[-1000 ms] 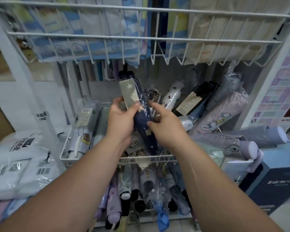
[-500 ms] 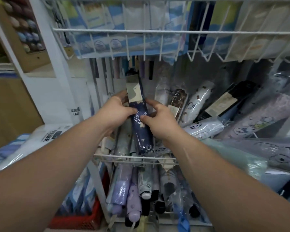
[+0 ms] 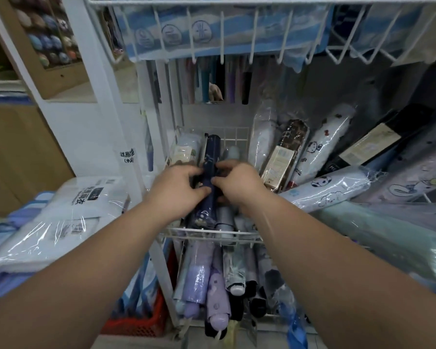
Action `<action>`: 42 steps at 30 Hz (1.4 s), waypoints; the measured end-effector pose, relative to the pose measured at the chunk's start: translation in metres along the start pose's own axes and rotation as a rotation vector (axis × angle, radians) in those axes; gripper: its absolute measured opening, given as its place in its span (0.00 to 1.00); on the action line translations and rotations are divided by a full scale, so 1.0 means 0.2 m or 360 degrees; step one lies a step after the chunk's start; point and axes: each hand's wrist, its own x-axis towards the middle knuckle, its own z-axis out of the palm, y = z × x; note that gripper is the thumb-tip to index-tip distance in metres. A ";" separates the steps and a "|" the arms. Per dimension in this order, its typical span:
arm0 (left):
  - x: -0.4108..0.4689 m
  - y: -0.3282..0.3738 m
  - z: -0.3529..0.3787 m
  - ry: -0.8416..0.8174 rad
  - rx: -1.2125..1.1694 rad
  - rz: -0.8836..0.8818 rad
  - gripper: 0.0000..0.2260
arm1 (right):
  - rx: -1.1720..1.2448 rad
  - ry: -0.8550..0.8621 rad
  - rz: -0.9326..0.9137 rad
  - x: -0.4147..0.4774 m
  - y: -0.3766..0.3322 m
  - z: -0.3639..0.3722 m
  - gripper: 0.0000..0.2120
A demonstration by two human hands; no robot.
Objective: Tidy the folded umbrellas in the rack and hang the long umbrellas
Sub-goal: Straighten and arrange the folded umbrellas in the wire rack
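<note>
A navy folded umbrella (image 3: pixel 211 157) in clear wrap lies lengthwise in the middle white wire basket (image 3: pixel 212 234), between a pale blue folded umbrella (image 3: pixel 185 149) and a grey one (image 3: pixel 230 153). My left hand (image 3: pixel 176 191) grips its left side and my right hand (image 3: pixel 237 182) pinches its right side. More wrapped folded umbrellas lean at the right: a white cartoon one (image 3: pixel 322 139), a brown one (image 3: pixel 286 152) and a light blue one (image 3: pixel 330 188). Long umbrella handles (image 3: pixel 219 81) hang behind the basket.
An upper wire basket (image 3: pixel 237 50) holds blue packets just overhead. A lower basket holds several purple and dark folded umbrellas (image 3: pixel 212 285). Packaged raincoats (image 3: pixel 68 215) are stacked on the left, a red crate (image 3: pixel 141 321) sits below, and a mint umbrella (image 3: pixel 388 235) lies at the right.
Both hands lowered the navy umbrella from upright into the middle basket, where it now lies flat among the others. The view shifted left and closer.
</note>
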 end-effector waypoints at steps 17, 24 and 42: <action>0.00 -0.03 0.02 -0.0225 0.0609 0.0023 0.42 | -0.0241 -0.0099 -0.0169 0.05 0.00 -0.01 0.27; -0.02 -0.02 0.02 -0.0183 0.0588 0.0054 0.41 | -0.0393 0.0089 -0.0321 -0.09 -0.08 -0.09 0.18; -0.02 0.40 0.36 -0.0496 -0.0281 0.0540 0.23 | -0.0733 0.0869 -0.0159 -0.66 0.31 -0.47 0.21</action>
